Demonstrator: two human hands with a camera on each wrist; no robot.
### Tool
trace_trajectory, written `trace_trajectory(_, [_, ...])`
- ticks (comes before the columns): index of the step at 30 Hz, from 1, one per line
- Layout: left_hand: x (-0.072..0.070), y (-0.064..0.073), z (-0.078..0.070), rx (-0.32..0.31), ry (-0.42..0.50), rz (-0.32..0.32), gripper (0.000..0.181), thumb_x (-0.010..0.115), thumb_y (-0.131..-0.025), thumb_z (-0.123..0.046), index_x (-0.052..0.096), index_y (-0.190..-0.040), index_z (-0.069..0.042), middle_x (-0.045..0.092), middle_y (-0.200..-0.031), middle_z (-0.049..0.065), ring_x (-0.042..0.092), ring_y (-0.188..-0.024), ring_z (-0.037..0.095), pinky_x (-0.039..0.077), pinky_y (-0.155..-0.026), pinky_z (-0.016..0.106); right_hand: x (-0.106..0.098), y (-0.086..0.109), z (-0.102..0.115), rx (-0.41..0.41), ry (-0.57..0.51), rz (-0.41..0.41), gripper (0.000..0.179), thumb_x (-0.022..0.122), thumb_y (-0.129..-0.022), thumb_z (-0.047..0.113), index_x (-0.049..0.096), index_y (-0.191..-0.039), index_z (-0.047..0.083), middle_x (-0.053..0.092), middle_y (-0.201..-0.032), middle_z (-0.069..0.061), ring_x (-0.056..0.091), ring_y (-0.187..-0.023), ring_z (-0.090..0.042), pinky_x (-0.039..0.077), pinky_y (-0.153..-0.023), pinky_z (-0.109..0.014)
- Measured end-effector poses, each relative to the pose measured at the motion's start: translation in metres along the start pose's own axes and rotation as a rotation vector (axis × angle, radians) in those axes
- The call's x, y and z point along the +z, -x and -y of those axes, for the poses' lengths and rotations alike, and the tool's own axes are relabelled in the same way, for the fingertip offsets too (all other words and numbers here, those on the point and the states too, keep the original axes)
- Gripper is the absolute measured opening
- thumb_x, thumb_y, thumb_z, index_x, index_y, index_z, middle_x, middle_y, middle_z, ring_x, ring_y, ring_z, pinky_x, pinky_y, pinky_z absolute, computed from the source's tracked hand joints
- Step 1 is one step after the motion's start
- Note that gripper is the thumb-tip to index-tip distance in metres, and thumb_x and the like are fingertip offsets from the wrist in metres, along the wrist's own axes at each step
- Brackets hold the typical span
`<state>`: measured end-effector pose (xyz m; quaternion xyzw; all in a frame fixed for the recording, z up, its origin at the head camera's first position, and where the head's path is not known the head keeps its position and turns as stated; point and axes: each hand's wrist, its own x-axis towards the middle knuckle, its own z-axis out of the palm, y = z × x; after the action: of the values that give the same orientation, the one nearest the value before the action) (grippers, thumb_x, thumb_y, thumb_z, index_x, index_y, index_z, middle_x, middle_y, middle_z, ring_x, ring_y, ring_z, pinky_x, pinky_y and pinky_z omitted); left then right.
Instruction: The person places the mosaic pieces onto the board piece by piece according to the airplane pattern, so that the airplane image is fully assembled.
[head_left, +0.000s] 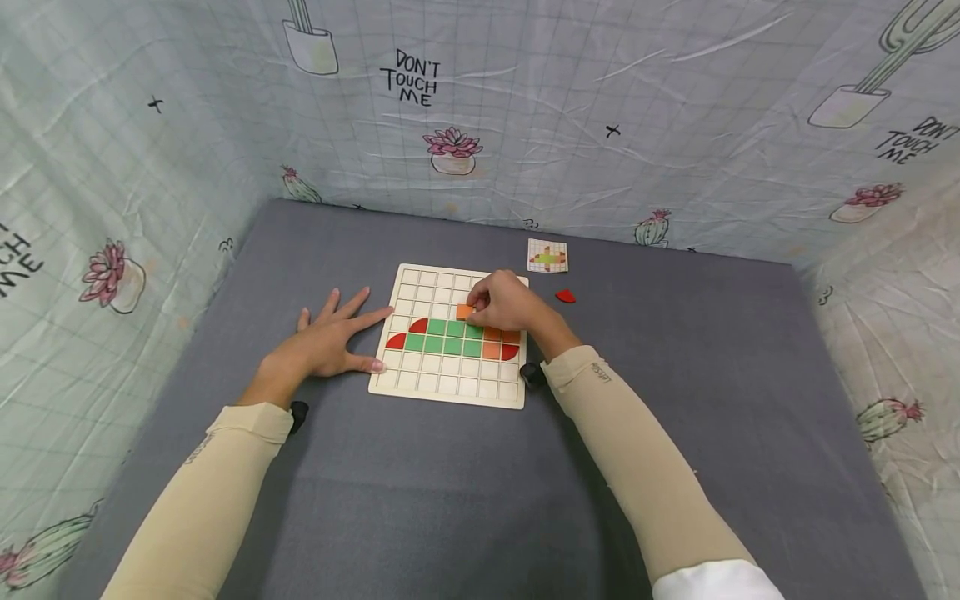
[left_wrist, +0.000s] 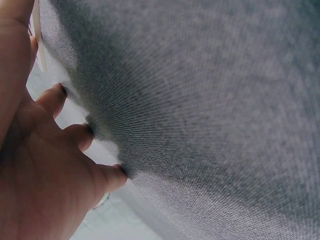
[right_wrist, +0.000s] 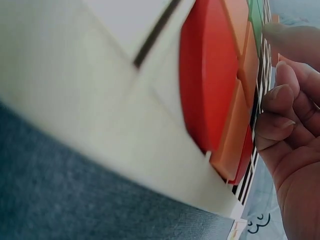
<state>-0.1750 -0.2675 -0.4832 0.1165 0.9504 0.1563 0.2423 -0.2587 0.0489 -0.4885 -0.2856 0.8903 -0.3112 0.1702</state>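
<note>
A pale grid board (head_left: 446, 385) lies on the table. Two rows of green square tiles (head_left: 433, 344) cross its middle, with orange square tiles (head_left: 491, 350) to their right and red rounded pieces (head_left: 510, 352) at the ends. My right hand (head_left: 506, 302) is over the upper right of the board and pinches an orange square tile (head_left: 463, 312) just above the upper green row; whether that tile touches the board I cannot tell. My left hand (head_left: 324, 343) lies spread at the board's left edge, thumb and index fingertip touching it, other fingertips on the cloth (left_wrist: 200, 100).
Behind the board lies a small pattern card (head_left: 547, 256) with a coloured figure on a grid. A loose red rounded piece (head_left: 566, 296) sits to the right, near my right hand. Printed fabric walls (head_left: 525, 167) enclose the grey table (head_left: 675, 358) at the back and sides.
</note>
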Motion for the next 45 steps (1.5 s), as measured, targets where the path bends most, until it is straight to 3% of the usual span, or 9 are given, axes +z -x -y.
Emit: trace_trajectory(45, [0.0033,-0.0026,0.0025,-0.002,0.013,-0.004,0.103,0.076,-0.083,-0.067,0.022,-0.166,-0.041,-0.004,-0.179,0.006,-0.012,-0.161,0.049,-0.002,-0.118,0.082,0.0062,-0.0029,0.0022,-0.004,-0.053,0.019,0.019,0.08,-0.092,0.014,0.079,-0.108,0.003,0.069,-0.087,-0.006,0.058,-0.08,-0.017,0.049,-0.079,-0.03])
